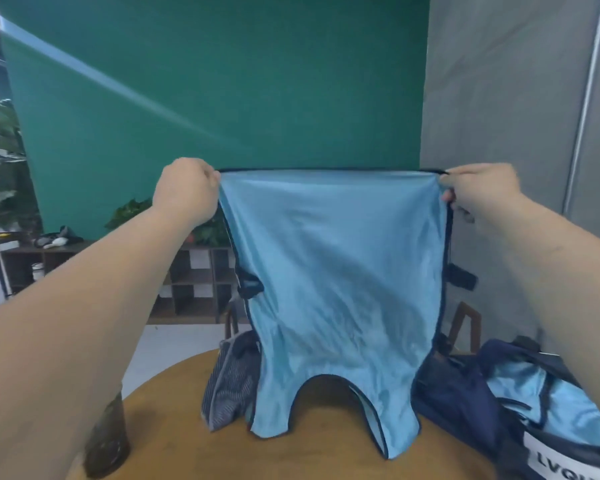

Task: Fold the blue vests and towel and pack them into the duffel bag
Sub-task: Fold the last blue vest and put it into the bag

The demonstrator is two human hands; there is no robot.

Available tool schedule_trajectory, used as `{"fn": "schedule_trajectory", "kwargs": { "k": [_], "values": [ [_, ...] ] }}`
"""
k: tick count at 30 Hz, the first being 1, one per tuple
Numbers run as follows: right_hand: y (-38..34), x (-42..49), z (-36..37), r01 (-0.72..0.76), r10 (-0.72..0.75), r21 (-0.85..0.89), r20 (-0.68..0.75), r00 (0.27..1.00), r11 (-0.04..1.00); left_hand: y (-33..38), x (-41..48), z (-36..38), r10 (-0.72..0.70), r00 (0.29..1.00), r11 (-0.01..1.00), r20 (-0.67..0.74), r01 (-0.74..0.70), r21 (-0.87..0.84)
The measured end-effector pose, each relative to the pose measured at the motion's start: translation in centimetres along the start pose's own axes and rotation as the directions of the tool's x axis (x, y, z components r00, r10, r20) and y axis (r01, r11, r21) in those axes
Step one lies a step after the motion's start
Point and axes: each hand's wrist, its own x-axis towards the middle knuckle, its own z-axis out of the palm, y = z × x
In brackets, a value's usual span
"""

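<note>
L hand (187, 192) & R hand (482, 192) pinch blue vest (333, 271) top corners; duffel bag (465, 400) holds 2nd vest (561, 407).

Pinching blue vest (333, 271) by top corners with left grip (186, 192) and right grip (482, 192), stretched above tabletop (187, 431), duffel bag (458, 403) at right

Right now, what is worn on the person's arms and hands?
Nothing visible. The left hand and right hand are bare, without gloves or rings in view. The left forearm and right forearm are bare to the frame edge: no sleeves, watch or bracelet.
</note>
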Motion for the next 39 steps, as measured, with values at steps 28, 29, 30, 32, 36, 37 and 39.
{"fn": "schedule_trajectory", "kwargs": {
  "k": [28,29,30,32,36,37,39],
  "values": [
    [24.6,-13.7,0.8,0.119,0.160,-0.435,0.552,0.819,0.892,-1.8,-31.8,24.4,0.354,0.469,0.925,0.809,-0.051,-0.376],
    [26.0,-14.8,1.0,0.110,0.154,-0.435,0.528,0.835,0.894,-2.0,-32.2,24.7,0.375,0.489,0.922,0.788,-0.107,-0.372],
    [27.2,-16.0,1.2,0.094,0.145,-0.431,0.491,0.859,0.898,-2.2,-32.7,24.9,0.412,0.509,0.909,0.756,-0.172,-0.380],
    [29.1,-18.3,1.2,0.031,0.133,-0.395,0.382,0.915,0.918,-2.5,-33.8,25.0,0.524,0.540,0.851,0.659,-0.304,-0.428],
    [31.9,-22.5,0.7,-0.057,0.127,-0.319,0.204,0.971,0.946,-3.2,-36.6,25.4,0.674,0.559,0.737,0.483,-0.466,-0.490],
    [32.6,-23.2,0.5,-0.071,0.131,-0.299,0.187,0.974,0.952,-3.4,-37.1,25.5,0.697,0.566,0.714,0.440,-0.490,-0.501],
    [33.8,-24.0,0.3,-0.096,0.147,-0.276,0.170,0.974,0.956,-3.6,-37.8,25.7,0.732,0.564,0.674,0.382,-0.524,-0.521]
  ]
}}
